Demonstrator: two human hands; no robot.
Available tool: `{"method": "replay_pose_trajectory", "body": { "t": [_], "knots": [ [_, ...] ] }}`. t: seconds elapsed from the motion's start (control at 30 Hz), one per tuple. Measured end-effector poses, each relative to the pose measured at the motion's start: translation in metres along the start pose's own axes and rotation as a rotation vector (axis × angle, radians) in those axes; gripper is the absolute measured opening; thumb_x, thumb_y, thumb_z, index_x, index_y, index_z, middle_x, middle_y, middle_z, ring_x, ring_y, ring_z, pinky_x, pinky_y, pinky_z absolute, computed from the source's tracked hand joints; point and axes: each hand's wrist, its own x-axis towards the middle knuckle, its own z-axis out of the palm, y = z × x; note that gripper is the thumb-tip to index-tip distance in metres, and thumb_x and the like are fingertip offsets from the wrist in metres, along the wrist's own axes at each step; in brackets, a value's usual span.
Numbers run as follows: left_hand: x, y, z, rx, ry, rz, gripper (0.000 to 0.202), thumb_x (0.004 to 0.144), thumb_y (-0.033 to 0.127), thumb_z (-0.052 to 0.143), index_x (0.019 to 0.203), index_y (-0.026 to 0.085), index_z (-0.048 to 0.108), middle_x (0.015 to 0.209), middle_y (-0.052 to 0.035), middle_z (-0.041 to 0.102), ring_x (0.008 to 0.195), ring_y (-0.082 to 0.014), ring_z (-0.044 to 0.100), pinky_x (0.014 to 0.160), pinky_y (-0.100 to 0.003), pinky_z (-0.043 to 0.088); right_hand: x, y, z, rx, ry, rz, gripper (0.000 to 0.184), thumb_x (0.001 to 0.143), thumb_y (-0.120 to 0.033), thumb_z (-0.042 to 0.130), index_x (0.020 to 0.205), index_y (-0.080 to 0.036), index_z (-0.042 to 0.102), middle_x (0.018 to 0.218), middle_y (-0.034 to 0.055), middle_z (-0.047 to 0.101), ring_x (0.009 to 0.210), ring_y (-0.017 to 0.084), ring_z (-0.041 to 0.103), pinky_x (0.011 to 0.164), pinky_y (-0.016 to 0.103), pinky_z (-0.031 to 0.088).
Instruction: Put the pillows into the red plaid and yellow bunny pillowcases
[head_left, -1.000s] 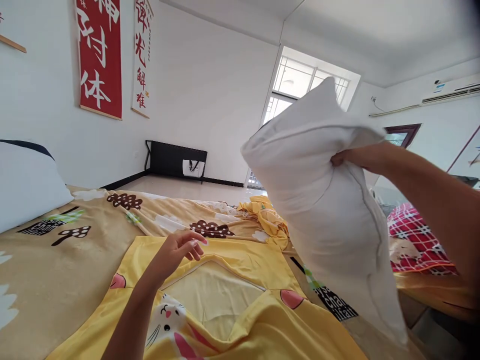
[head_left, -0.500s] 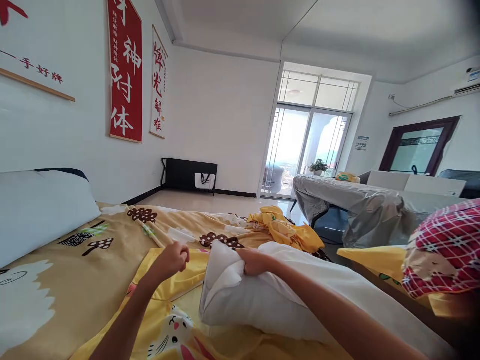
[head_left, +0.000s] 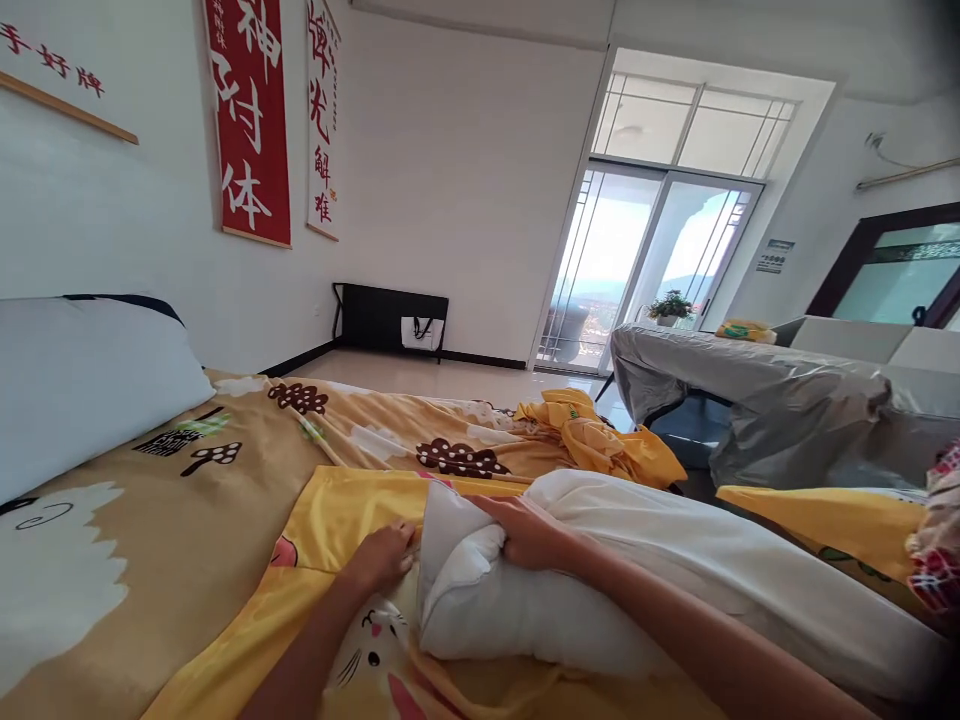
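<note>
Pillow (head_left: 675, 540) bunches in the curled right hand (head_left: 536, 535).

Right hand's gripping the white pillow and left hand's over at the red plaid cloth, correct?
Not quite: the head view shows the left hand at the yellow rabbit-print pillowcase. The right hand is indeed gripping the white pillow.

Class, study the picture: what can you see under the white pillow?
Yellow cloth shows at the left end and near side of the white pillow. Whatever lies beneath the pillow's middle is covered and cannot be seen.
</note>
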Motion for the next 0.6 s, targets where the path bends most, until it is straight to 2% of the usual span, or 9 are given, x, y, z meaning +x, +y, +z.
{"method": "replay_pose_trajectory", "body": {
  "t": [0.13,0.2,0.4,0.47,0.6],
  "knots": [
    [0.003,-0.001,0.005,0.051,0.012,-0.007,0.024,0.084,0.02,0.044,0.101,0.019,0.061,0.106,-0.0125,0.066,0.095,-0.0271,0.063,0.08,-0.035,0.046,0.005,0.002,-0.017,0.051,0.104,-0.052,0.073,0.059,-0.005,0.046,0.13,-0.022,0.053,0.118,0.0069,0.067,0.105,0.026,0.061,0.078,0.029,0.044],
    [0.003,0.0,0.005,0.061,0.014,-0.006,0.022,0.084,0.018,0.044,0.098,0.019,0.062,0.103,-0.0123,0.066,0.094,-0.0273,0.064,0.079,-0.035,0.046,0.007,0.002,-0.016,0.09,0.12,-0.048,0.069,0.058,-0.005,0.045,0.124,-0.022,0.058,0.116,0.0062,0.068,0.103,0.025,0.062,0.077,0.028,0.043],
    [0.003,-0.004,0.005,-0.001,0.065,-0.037,0.017,0.078,0.012,0.051,0.088,0.018,0.063,0.098,-0.012,0.068,0.09,-0.0269,0.064,0.076,-0.034,0.044,0.011,-0.006,0.007,0.065,0.007,-0.029,0.062,0.059,-0.006,0.047,0.118,-0.021,0.061,0.108,0.0063,0.07,0.095,0.024,0.063,0.073,0.027,0.043],
    [0.004,-0.005,0.005,-0.066,0.114,-0.066,0.012,0.08,0.016,0.051,0.082,0.018,0.063,0.091,-0.0113,0.069,0.086,-0.0257,0.064,0.073,-0.032,0.043,0.013,-0.009,0.006,0.022,-0.054,-0.04,0.059,0.061,-0.006,0.047,0.116,-0.02,0.062,0.107,0.0072,0.07,0.095,0.024,0.063,0.072,0.027,0.043],
    [0.009,-0.008,0.003,-0.247,0.255,-0.113,0.018,0.083,0.027,0.047,0.074,0.017,0.06,0.076,-0.0068,0.067,0.074,-0.0203,0.061,0.066,-0.028,0.04,0.025,-0.019,-0.004,-0.072,-0.221,-0.072,0.047,0.067,-0.006,0.048,0.109,-0.02,0.063,0.103,0.0086,0.07,0.093,0.025,0.064,0.067,0.029,0.043]
  ]
}}
